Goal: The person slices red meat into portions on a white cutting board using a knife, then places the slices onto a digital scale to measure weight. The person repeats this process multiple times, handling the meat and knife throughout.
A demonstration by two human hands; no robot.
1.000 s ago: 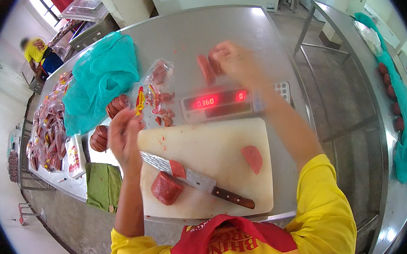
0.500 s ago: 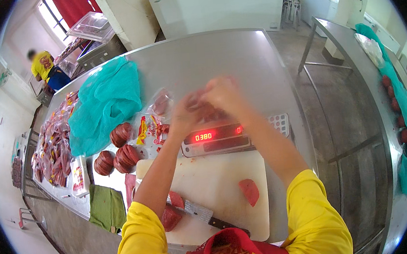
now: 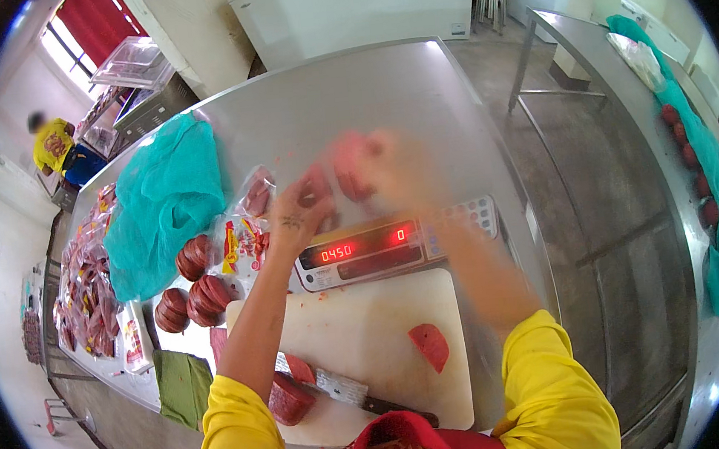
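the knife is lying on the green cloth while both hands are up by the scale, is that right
The knife isn't on the green cloth: the head view shows it lying on the white cutting board. The left hand and right hand are up by the scale.

On the table (image 3: 280, 99), a digital scale (image 3: 380, 261) sat behind a cutting board (image 3: 359, 312), which bore a knife (image 3: 344, 389), a meat chunk (image 3: 289, 400) at left and a meat slice (image 3: 429, 348) at right. Sliced meat rounds (image 3: 207, 299) lay left of it, bagged meat (image 3: 87, 291) farther left.
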